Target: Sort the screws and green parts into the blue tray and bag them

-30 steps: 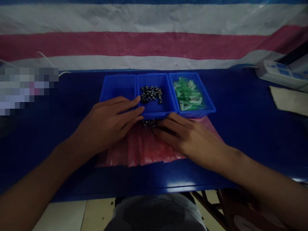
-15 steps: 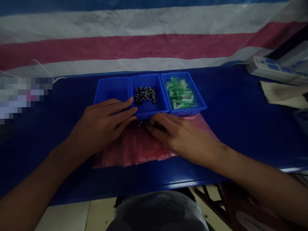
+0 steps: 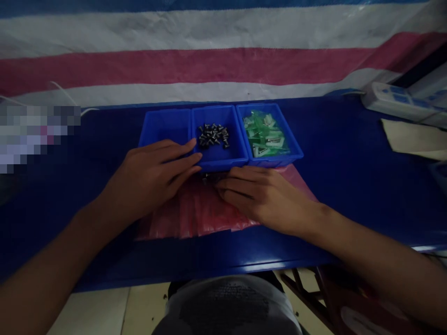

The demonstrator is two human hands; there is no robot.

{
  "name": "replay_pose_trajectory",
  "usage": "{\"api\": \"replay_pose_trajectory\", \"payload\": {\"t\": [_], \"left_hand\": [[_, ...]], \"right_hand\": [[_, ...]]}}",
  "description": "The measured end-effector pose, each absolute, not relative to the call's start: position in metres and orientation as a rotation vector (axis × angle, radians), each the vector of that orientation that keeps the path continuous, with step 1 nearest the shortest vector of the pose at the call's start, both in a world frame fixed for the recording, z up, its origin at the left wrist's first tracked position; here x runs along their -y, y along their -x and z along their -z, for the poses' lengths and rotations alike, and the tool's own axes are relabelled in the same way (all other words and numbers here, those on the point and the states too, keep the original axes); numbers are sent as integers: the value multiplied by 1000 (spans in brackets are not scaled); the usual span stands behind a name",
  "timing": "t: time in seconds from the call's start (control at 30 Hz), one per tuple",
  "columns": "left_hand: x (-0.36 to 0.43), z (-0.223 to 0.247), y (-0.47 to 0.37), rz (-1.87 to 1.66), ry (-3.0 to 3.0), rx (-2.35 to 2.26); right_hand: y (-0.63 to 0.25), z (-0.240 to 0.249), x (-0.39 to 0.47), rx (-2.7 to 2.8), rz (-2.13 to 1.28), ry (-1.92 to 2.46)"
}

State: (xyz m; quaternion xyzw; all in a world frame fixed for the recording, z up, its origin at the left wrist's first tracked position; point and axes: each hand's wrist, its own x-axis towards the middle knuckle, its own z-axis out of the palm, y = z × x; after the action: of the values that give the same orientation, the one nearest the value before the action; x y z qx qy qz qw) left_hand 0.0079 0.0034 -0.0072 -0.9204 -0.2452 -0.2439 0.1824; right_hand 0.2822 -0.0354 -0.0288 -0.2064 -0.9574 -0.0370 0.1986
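My left hand [image 3: 157, 170] lies with its fingers stretched out over the front of the left and middle blue bins, fingertips at the near rim of the middle bin [image 3: 220, 164]. That bin holds a pile of dark-headed screws [image 3: 213, 135]. Just in front of it, a few loose screws [image 3: 205, 177] lie on a fan of pink plastic bags [image 3: 206, 214]. My right hand [image 3: 258, 195] is over the bags, its fingers bent and close together beside those loose screws. What its fingertips hold, if anything, is hidden in shadow.
The left bin [image 3: 164, 125] joins the middle one. In the right bin [image 3: 296, 151] lie green bags [image 3: 267, 135] with white and metal pieces. A power strip [image 3: 394, 100] and a beige cloth or paper [image 3: 412, 137] lie at the right. The blue table's front edge [image 3: 265, 267] is near my body.
My right hand's fingers have straightened somewhat and drawn slightly back from the bin, uncovering more of the loose screws. My left hand keeps its place at the bins. The view has shifted slightly.
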Motion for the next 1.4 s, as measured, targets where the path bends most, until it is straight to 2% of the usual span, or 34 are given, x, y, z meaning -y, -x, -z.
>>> {"api": "replay_pose_trajectory", "payload": {"t": [0.4, 0.9, 1.13, 1.23, 1.4], "left_hand": [[0, 7, -8, 641, 2617, 808], [1, 7, -8, 619, 2597, 771], [1, 6, -9, 642, 2601, 742], [1, 5, -9, 642, 2579, 696], [1, 5, -10, 635, 2579, 690]], "right_hand": [[-281, 28, 39, 2672, 259, 746], [-281, 29, 36, 2658, 117, 720], [-278, 29, 41, 2396, -363, 807], [-279, 22, 42, 2240, -542, 732], [-282, 5, 39, 1888, -954, 872]]}}
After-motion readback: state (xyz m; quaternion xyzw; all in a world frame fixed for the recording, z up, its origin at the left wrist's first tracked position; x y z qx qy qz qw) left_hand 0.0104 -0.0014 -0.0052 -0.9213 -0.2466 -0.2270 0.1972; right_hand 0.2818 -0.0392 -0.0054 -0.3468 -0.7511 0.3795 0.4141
